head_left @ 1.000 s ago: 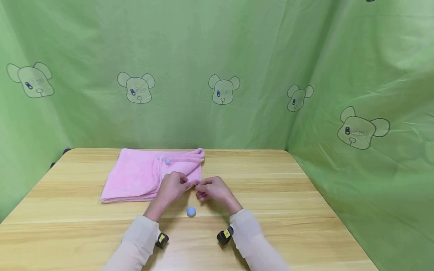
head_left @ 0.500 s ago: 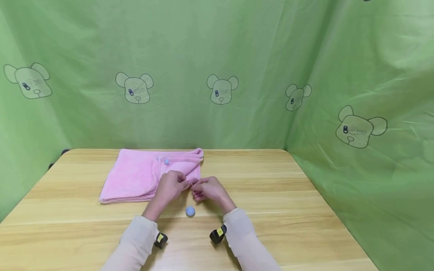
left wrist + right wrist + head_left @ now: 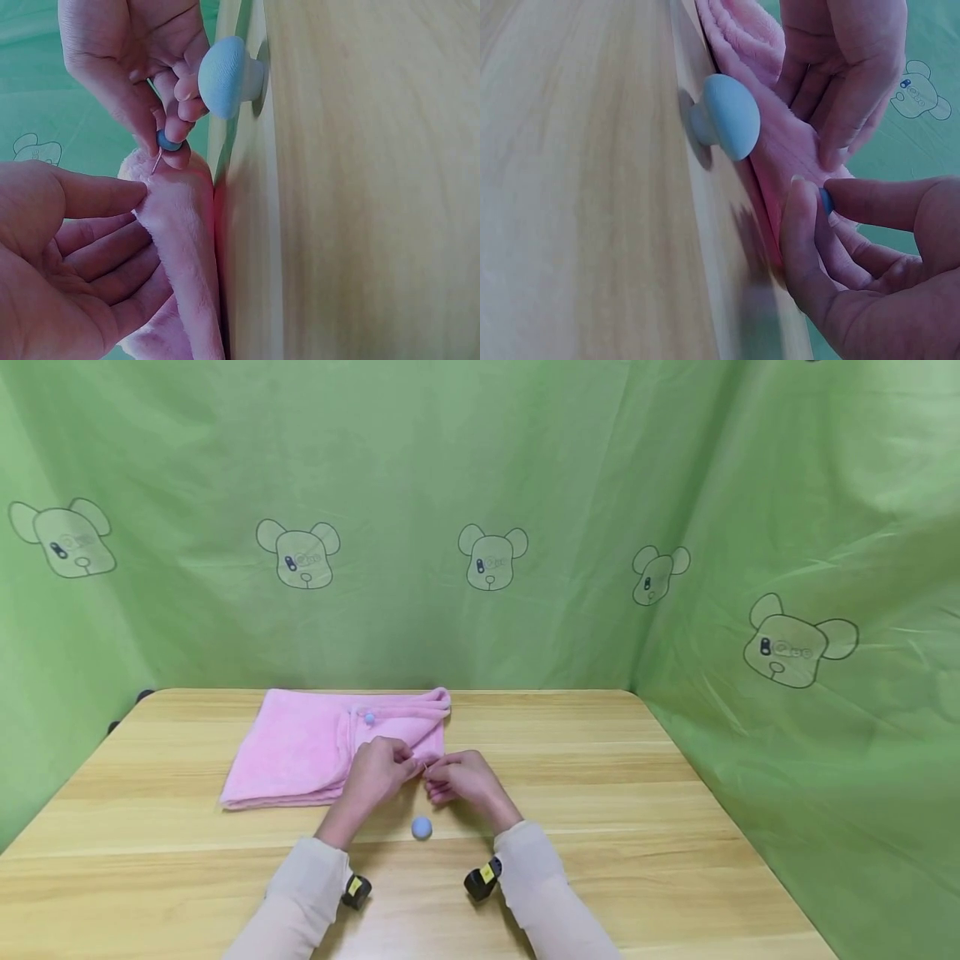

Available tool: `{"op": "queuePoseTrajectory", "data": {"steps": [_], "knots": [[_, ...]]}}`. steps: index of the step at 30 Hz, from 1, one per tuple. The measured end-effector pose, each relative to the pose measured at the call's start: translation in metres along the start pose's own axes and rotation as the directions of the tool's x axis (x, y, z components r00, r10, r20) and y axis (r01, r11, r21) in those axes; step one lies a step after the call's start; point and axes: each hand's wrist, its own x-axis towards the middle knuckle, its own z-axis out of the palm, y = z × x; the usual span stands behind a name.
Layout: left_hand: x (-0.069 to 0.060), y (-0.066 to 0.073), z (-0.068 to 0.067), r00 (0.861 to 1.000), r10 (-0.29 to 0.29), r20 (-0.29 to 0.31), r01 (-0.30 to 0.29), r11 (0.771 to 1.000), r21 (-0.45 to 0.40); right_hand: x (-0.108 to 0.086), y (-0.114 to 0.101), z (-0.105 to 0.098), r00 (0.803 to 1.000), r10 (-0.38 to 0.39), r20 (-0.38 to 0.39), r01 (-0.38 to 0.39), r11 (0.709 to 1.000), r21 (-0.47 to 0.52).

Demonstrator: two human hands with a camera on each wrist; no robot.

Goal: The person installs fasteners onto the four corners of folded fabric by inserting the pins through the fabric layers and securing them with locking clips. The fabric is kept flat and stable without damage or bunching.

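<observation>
A folded pink plush cloth (image 3: 288, 747) lies on the table. My left hand (image 3: 378, 768) pinches its near right corner between thumb and fingers. Just to the right, my right hand (image 3: 467, 779) pinches a small blue-headed pin (image 3: 169, 140) by its head. In the left wrist view, its thin shaft points at the cloth edge; whether the tip enters the fabric I cannot tell. A light blue mushroom-shaped piece (image 3: 422, 828) stands on the table nearer to me, touched by neither hand. Its wide cap and white stem show in the left wrist view.
Another small blue knob (image 3: 370, 718) sits on the cloth's folded far part. The wooden table (image 3: 600, 827) reaches back to a green curtain (image 3: 397, 627) printed with bear heads, which also stands along both sides.
My right hand has shifted slightly left, closer to my left hand, and a thin shaft now shows between them. The cloth and the mushroom-shaped piece stay in place.
</observation>
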Motion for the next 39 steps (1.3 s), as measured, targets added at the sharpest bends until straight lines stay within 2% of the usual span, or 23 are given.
{"op": "queuePoseTrajectory", "data": {"steps": [11,16,23,27,30,34,39], "knots": [[0.0,0.001,-0.001,1.0,-0.013,0.005,0.013,1.0,0.006,0.0,0.0,0.001,1.0,0.003,-0.01,-0.003,1.0,-0.01],[-0.001,0.0,0.0,1.0,0.014,-0.003,-0.014,1.0,0.003,0.0,0.0,0.001,1.0,0.008,-0.012,-0.008,1.0,-0.001],[-0.001,0.003,0.001,0.997,0.06,-0.045,-0.06,0.998,-0.004,0.001,0.001,0.003,1.0,0.022,-0.003,-0.022,0.999,0.04],[-0.002,0.003,0.001,0.996,0.073,-0.059,-0.073,0.997,0.002,0.0,0.0,0.002,0.999,0.028,0.031,-0.03,0.996,0.089],[-0.001,0.002,0.002,0.994,0.087,-0.065,-0.087,0.996,0.002,-0.001,-0.001,-0.001,0.995,0.037,0.09,-0.05,0.988,0.143],[-0.002,0.002,0.003,0.993,0.102,-0.064,-0.102,0.995,-0.002,-0.002,-0.002,-0.007,0.983,0.076,0.165,-0.109,0.973,0.201],[-0.002,0.003,0.003,0.995,0.092,-0.049,-0.092,0.996,0.005,0.0,-0.002,-0.008,0.98,0.108,0.166,-0.142,0.967,0.212]]}}
